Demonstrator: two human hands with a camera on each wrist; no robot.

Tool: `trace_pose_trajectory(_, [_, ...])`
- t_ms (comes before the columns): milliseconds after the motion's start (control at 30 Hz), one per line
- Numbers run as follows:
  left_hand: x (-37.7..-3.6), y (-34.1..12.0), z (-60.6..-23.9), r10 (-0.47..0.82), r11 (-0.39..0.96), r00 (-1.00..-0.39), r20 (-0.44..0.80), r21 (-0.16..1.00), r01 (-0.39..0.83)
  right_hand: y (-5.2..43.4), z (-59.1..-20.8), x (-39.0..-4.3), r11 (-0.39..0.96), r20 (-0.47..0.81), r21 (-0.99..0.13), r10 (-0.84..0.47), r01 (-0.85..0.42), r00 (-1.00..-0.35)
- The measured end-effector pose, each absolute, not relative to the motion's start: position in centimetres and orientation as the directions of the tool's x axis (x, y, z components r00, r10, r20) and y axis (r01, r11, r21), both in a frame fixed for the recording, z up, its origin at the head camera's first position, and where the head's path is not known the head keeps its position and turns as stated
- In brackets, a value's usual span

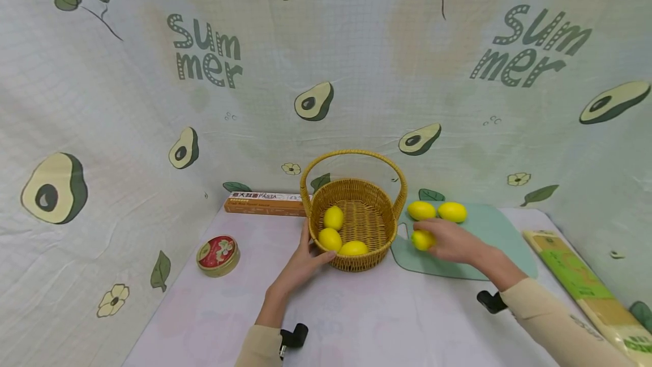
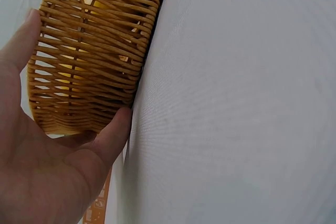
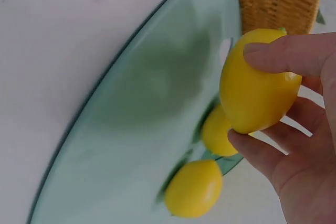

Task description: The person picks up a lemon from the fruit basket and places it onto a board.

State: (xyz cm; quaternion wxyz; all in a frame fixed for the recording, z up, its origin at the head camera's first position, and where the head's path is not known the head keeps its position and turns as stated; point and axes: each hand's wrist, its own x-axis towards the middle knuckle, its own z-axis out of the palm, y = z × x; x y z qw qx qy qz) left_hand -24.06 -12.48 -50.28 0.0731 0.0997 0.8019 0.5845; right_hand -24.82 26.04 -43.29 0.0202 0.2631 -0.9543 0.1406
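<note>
Over board (image 1: 489, 231), right hand (image 1: 450, 240) around lemon (image 1: 421, 239)

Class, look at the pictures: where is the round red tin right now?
In the head view the red tin sits on the table's left side, left of the basket and the left hand, in front of the pasta box.

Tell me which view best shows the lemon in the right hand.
The right wrist view: the lemon fills the frame, pinched between thumb and fingers of the right hand. The head view shows it small, half covered by that hand. The left wrist view shows none of it.
</note>
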Motion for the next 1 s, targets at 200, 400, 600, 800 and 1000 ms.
trace_pose_trajectory(200, [-24.1, -12.4, -50.2, 0.243, 0.288, -0.970, -0.004, 0.955, 0.068, 27.3, -44.3, -25.1, 0.830, 0.115, -0.268, -0.477, -0.490, -0.871])
trace_pose_trajectory(400, [-23.4, -12.3, -48.4, 0.258, 0.271, -0.966, -0.023, 0.961, 0.050, 27.8, -45.2, -25.3, 0.858, 0.124, -0.266, -0.421, -0.439, -0.899])
trace_pose_trajectory(600, [-22.5, -12.2, -46.9, 0.272, 0.258, -0.962, -0.025, 0.965, 0.048, 27.8, -45.6, -26.0, 0.868, 0.142, -0.281, -0.384, -0.409, -0.912])
trace_pose_trajectory(800, [-22.6, -12.2, -47.1, 0.273, 0.252, -0.962, -0.026, 0.967, 0.046, 27.6, -45.7, -26.8, 0.888, 0.144, -0.272, -0.344, -0.371, -0.928])
trace_pose_trajectory(1000, [-22.5, -12.2, -47.1, 0.268, 0.256, -0.963, -0.030, 0.966, 0.042, 27.5, -45.7, -27.2, 0.904, 0.140, -0.261, -0.310, -0.338, -0.940])
